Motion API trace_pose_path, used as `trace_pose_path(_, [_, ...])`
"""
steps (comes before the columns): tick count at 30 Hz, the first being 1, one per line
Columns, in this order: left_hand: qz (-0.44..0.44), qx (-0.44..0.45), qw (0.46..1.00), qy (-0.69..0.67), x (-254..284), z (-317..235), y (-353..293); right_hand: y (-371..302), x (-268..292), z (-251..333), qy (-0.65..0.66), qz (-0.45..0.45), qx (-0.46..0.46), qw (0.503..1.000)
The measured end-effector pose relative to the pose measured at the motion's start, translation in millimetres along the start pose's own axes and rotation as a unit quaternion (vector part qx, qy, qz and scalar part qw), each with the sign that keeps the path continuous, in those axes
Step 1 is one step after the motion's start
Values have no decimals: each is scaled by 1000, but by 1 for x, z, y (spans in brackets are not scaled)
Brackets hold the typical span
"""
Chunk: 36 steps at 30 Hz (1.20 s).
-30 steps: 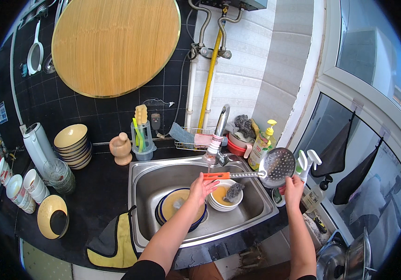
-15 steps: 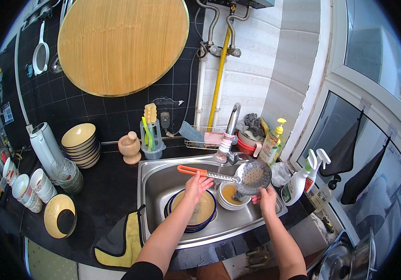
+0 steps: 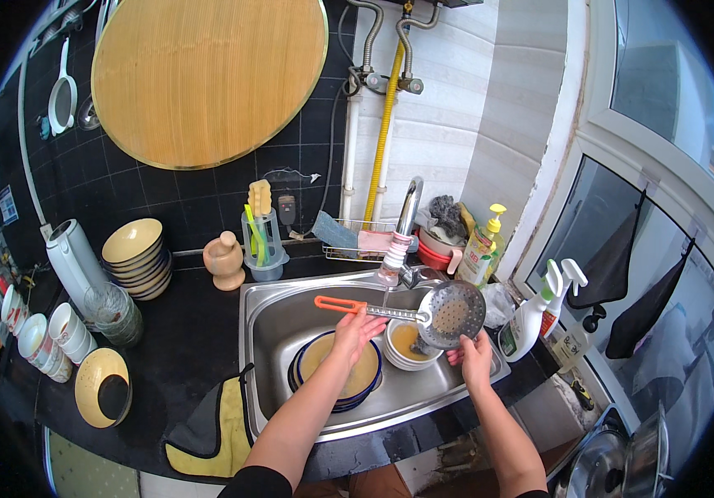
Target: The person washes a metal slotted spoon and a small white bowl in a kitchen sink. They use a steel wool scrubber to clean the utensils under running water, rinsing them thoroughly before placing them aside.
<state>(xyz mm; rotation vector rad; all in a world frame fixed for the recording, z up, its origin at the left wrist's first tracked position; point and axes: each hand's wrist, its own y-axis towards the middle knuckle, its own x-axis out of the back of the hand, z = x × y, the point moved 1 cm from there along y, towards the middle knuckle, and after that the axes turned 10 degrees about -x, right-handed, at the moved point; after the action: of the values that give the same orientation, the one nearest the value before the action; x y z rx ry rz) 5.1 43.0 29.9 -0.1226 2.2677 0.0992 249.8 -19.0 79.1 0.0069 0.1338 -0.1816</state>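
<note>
A skimmer (image 3: 450,315) with a round perforated metal head and an orange handle is held across the sink (image 3: 270,319), below the faucet (image 3: 405,224). My left hand (image 3: 357,334) supports the handle near its orange part, fingers partly extended. The head's lower right rim is gripped by my right hand (image 3: 471,357); some of its fingers are hidden behind it. Underneath, white bowls (image 3: 403,362) hold yellowish liquid, and a grey scrubber-like thing (image 3: 421,347) shows beside the skimmer head. Stacked blue-rimmed plates (image 3: 376,378) sit to the left, partly behind my left forearm.
Left on the dark counter are stacked bowls (image 3: 133,241), a single bowl (image 3: 91,390), glasses (image 3: 120,319) and a yellow-grey cloth (image 3: 216,432). A wire rack (image 3: 349,249) stands behind the sink. Soap (image 3: 480,249) and spray bottles (image 3: 527,324) line the right side.
The view has shifted slightly, so the surroundings sit a little further left. Both hands keep hold of the skimmer in nearly the same pose over the sink.
</note>
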Motion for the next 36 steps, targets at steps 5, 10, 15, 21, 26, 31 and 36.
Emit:
trace_pose_path(5, [-9, -9, 1000, 17, -1, 3, 1, -3, 4, -1, -8, 2, 3, 1000])
trace_pose_path(10, [-64, -43, 993, 86, -9, 5, 2, -11, 2, -8, 11, 17, 7, 1000])
trace_pose_path(15, [-29, -69, 994, 75, -5, 0, -2, -7, 5, -16, 19, 21, -17, 999])
trace_pose_path(21, [14, -117, 992, 43, -2, -12, -12, -4, 1, -38, 47, 38, -41, 997])
trace_pose_path(26, [11, -128, 991, 38, 2, -22, -17, -9, -12, -43, 42, 55, -40, 997])
trace_pose_path(31, [2, -140, 990, 28, 15, -24, -17, -17, -32, -50, 56, 85, -87, 991])
trace_pose_path(36, [-34, -126, 988, 84, 22, -26, -24, -31, -65, -54, 56, 142, -168, 974])
